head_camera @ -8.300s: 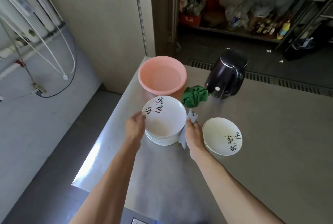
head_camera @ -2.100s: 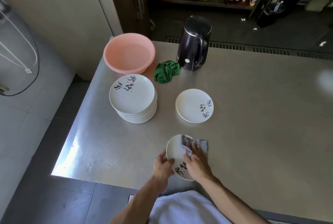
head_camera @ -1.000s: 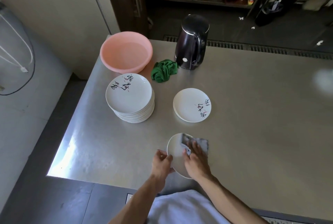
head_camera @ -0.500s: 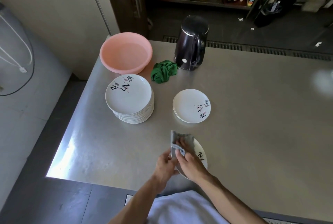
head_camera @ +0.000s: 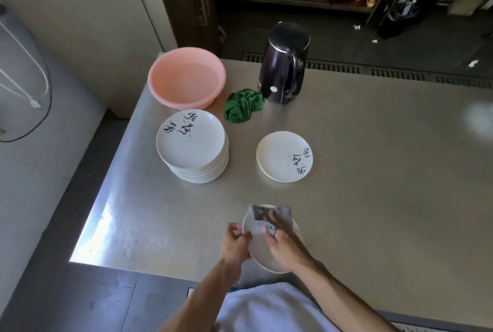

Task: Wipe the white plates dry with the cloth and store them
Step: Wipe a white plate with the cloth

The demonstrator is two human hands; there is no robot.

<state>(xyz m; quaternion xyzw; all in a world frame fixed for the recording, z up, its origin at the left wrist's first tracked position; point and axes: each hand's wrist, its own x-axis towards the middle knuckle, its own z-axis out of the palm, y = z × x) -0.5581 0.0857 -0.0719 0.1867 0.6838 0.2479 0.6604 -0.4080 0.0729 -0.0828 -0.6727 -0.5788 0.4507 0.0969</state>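
Note:
My left hand (head_camera: 236,245) grips the left rim of a white plate (head_camera: 260,251) held tilted above the near edge of the steel table (head_camera: 373,198). My right hand (head_camera: 284,245) presses a grey cloth (head_camera: 266,218) onto the plate's face, fingers curled over the cloth. A tall stack of white plates (head_camera: 193,147) with black lettering stands at the left. A low stack of two or three plates (head_camera: 284,155) lies to its right.
A pink basin (head_camera: 186,77) sits at the table's far left corner, with a crumpled green cloth (head_camera: 241,105) and a black kettle (head_camera: 285,63) to its right. The table's left edge drops to the floor. Shelves with bottles stand behind.
The plate has been turned in my hands so its lettering no longer shows. The cloth has shifted from the plate's left rim across its upper face.

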